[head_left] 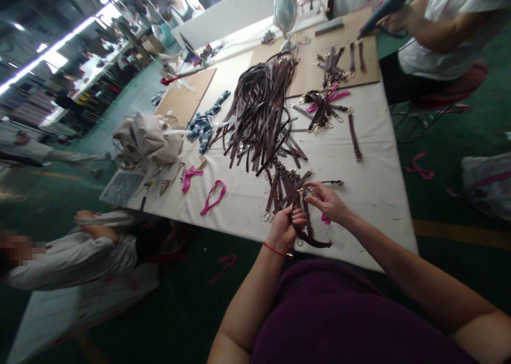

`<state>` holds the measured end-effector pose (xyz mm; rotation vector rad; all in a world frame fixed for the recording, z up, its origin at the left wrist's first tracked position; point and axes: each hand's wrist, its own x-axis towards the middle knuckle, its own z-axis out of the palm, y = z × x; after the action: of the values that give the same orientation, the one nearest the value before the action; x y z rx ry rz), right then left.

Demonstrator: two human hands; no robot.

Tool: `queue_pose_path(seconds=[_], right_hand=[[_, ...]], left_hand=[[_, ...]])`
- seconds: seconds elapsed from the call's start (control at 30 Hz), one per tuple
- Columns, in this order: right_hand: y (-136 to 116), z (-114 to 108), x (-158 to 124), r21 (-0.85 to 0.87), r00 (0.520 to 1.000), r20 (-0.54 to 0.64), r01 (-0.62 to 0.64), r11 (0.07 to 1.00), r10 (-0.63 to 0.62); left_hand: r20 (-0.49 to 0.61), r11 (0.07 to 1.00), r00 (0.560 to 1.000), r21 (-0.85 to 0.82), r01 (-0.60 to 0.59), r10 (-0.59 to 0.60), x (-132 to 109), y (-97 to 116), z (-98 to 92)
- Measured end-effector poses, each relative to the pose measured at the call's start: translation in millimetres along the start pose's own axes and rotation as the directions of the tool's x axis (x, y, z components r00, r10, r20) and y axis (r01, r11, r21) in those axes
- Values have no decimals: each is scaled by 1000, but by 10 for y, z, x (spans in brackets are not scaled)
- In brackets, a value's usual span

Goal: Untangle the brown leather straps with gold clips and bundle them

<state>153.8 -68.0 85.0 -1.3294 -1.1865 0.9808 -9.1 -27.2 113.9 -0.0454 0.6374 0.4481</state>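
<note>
My left hand (288,224) is closed around a dark brown strap (315,241), whose lower end curls out to the right near the table's front edge. My right hand (328,201) comes in from the right with thumb and forefinger at the upper part of the same strap, by a small metal fitting; exactly what the fingertips pinch is too small to make out. Under and behind both hands lies a pile of short brown straps with metal clasps (275,191). A bit of pink ribbon (326,220) shows below my right hand.
A big heap of long brown straps (259,108) lies mid-table, with more clasped straps (323,111) to its right. Pink ribbons (213,196), blue strips (202,130) and beige fabric (147,140) are at left. One co-worker's hand holds a dark hand tool (385,10); another person sits left.
</note>
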Motion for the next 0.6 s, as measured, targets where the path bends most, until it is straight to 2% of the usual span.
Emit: queue_pose_path(seconds=[0.13, 0.23, 0.33, 0.43, 0.5, 0.6], right_hand=[[-1, 74, 158, 197, 993, 112, -70, 978, 48], [3, 55, 284, 116, 989, 115, -103, 988, 89], [6, 0, 393, -85, 987, 84, -129, 988, 136], [24, -10, 475, -197, 980, 71, -169, 966, 186], [53, 14, 505, -169, 976, 82, -183, 968, 199], [96, 37, 480, -105, 988, 40, -142, 984, 147]], left_hand=[[61, 983, 993, 161, 93, -104, -2, 5, -34], [88, 939, 988, 331, 94, -130, 11, -26, -64], [105, 861, 993, 498, -105, 61, 41, -86, -102], [134, 725, 958, 629, -280, 254, 71, -130, -144], [130, 680, 949, 670, -298, 288, 85, -127, -166], [92, 679, 945, 674, -290, 313, 91, -82, -187]])
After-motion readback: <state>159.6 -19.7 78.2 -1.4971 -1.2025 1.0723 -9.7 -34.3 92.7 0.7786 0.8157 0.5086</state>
